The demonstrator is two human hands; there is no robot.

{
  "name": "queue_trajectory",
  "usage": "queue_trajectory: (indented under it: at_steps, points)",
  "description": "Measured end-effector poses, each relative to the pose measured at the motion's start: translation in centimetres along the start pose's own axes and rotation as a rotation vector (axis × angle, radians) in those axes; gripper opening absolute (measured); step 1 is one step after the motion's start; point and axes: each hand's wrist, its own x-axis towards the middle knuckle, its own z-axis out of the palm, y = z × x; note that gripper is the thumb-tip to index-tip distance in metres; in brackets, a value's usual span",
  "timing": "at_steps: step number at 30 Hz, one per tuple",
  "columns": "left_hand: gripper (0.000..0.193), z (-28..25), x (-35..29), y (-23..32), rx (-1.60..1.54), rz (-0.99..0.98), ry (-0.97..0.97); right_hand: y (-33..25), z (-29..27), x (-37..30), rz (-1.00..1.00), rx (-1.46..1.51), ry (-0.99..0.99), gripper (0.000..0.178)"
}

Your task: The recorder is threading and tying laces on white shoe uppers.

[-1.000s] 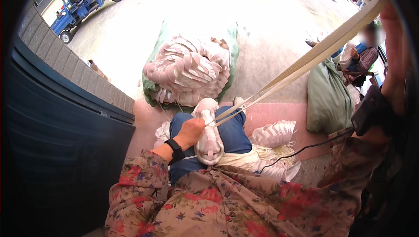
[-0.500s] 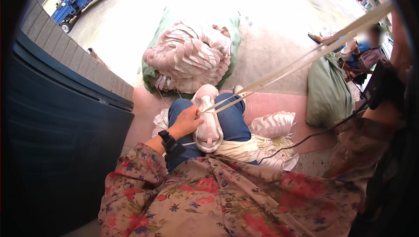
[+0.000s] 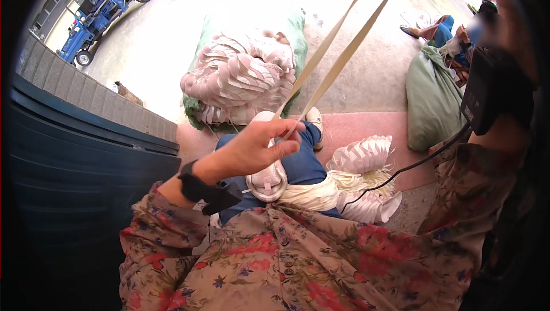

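A pale pink and white shoe [image 3: 266,182] lies toe toward me on my lap, its middle hidden by my left hand [image 3: 260,147]. The fingers of that hand curl around a cream shoelace [image 3: 335,76] above the shoe. Two strands of the lace run taut up and right, past the top of the view. My right arm is raised at the right edge; only a blurred part of my right hand [image 3: 513,38] shows, and its fingers are hidden. Across my right thigh lies a bundle of cream laces [image 3: 312,193].
Before me, a green sack [image 3: 298,30] bears a heap of pale shoe parts [image 3: 235,81]. More shoe parts [image 3: 364,155] lie by my right leg. A full green sack [image 3: 432,102] and a seated person are at right. A dark blue door [image 3: 86,185] stands close at left.
My left hand has risen off the shoe and moved right, onto the lace. The lace strands have swung from the far right to a steeper line upward. My head view has shifted slightly.
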Motion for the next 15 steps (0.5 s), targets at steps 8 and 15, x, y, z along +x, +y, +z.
queue_trajectory:
  at_steps: [8,15]
  points:
    - [0.014,-21.1,-12.7,-3.1,-0.620,-0.211,0.861,33.7,-2.0,10.0,-0.509,1.437,1.699,0.012]
    - [0.021,-28.2,-31.2,-13.0,-0.909,-0.300,1.405,26.5,9.3,26.0,0.307,1.807,1.863,0.004]
